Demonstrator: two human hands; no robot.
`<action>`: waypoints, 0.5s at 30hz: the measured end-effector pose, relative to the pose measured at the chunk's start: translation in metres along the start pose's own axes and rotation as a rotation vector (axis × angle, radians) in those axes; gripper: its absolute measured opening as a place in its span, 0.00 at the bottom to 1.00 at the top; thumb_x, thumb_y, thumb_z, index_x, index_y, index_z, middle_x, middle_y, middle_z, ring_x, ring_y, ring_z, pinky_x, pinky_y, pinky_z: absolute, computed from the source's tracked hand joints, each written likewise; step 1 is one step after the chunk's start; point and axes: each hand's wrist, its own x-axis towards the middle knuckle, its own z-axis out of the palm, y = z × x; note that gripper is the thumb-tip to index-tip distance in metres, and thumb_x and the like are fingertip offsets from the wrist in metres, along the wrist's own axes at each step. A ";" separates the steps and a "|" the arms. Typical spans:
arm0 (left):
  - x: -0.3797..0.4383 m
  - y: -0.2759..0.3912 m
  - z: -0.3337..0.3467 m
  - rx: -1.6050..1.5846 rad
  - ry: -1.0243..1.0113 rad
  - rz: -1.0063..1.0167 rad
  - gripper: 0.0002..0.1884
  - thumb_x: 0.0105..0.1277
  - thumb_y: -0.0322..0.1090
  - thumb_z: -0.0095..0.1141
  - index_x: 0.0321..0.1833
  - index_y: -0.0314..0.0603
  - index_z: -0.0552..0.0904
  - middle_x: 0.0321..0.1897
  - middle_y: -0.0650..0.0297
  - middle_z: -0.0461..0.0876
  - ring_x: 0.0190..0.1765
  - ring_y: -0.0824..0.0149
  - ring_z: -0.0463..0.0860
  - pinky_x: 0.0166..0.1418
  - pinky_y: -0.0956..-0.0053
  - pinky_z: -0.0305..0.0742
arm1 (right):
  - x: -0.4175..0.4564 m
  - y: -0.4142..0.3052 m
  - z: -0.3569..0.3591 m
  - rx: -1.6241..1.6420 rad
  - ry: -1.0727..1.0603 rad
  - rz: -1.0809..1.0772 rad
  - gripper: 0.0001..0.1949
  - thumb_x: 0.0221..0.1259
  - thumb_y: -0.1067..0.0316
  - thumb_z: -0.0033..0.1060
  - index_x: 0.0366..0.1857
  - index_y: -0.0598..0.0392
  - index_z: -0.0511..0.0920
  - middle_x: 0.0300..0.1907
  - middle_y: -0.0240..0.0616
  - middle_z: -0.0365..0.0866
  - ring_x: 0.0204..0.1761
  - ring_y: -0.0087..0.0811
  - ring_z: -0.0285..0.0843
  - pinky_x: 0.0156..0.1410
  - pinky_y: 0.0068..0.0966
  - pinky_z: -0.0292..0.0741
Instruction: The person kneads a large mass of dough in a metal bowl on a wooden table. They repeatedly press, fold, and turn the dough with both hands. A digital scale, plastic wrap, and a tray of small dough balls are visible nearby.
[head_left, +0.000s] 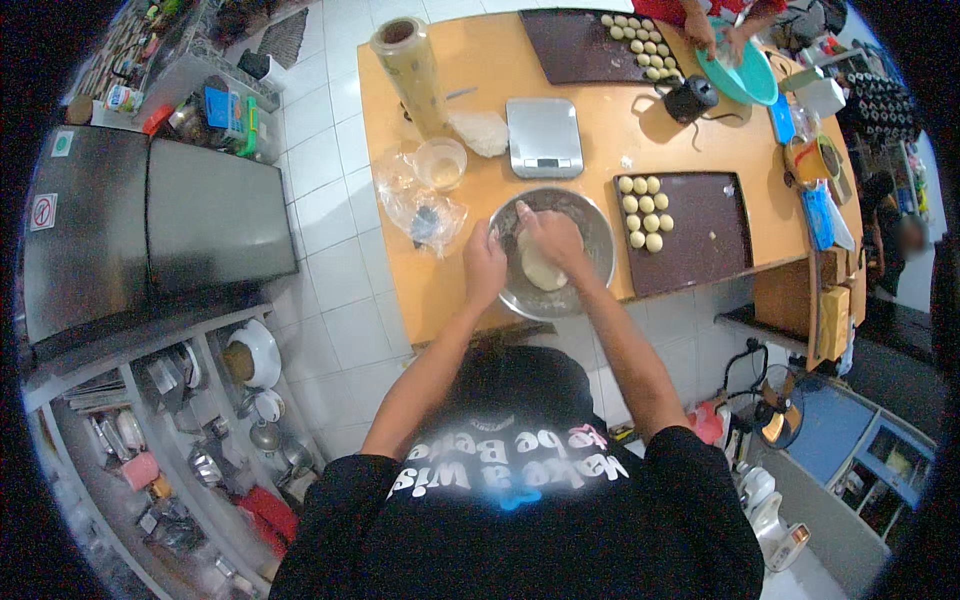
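A round stainless steel bowl (604, 255) sits at the table's near edge, with a pale lump of dough (541, 271) inside. My left hand (486, 262) grips the bowl's left rim, thumb on top. Inside the bowl, my right hand (553, 238) presses on the dough, its fingers partly hidden by the hand itself. To the right of the bowl lies a dark baking tray (697, 240) bearing several rows of small dough balls (646, 204). A digital kitchen scale (544, 135) rests just beyond the bowl.
At the left stand a tall roll of plastic wrap (412, 82), a clear plastic cup (441, 165) and crumpled plastic bags (424, 217). A black gooseneck kettle (688, 100) and a second tray (577, 49) lie farther back. Another person's hands (716, 37) work in a turquoise basin (750, 79).
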 end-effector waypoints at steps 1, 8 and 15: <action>0.001 -0.007 0.000 0.021 0.013 0.003 0.14 0.66 0.24 0.46 0.53 0.33 0.77 0.41 0.41 0.82 0.48 0.39 0.82 0.51 0.54 0.75 | -0.007 -0.003 -0.011 0.034 -0.028 -0.083 0.20 0.73 0.52 0.48 0.31 0.50 0.88 0.35 0.48 0.86 0.41 0.51 0.84 0.48 0.44 0.77; -0.003 -0.010 0.001 0.029 0.032 0.001 0.12 0.67 0.24 0.47 0.52 0.33 0.78 0.41 0.44 0.83 0.47 0.43 0.83 0.52 0.57 0.76 | -0.046 -0.002 -0.032 -0.166 0.054 -0.512 0.23 0.70 0.47 0.49 0.34 0.57 0.86 0.34 0.50 0.85 0.41 0.50 0.82 0.48 0.47 0.75; -0.007 -0.007 0.002 0.036 0.028 -0.061 0.11 0.69 0.26 0.46 0.51 0.33 0.78 0.41 0.45 0.83 0.48 0.46 0.84 0.53 0.59 0.76 | -0.058 0.000 0.003 -0.423 0.178 -0.579 0.21 0.68 0.50 0.50 0.24 0.52 0.85 0.29 0.43 0.86 0.35 0.43 0.82 0.43 0.42 0.73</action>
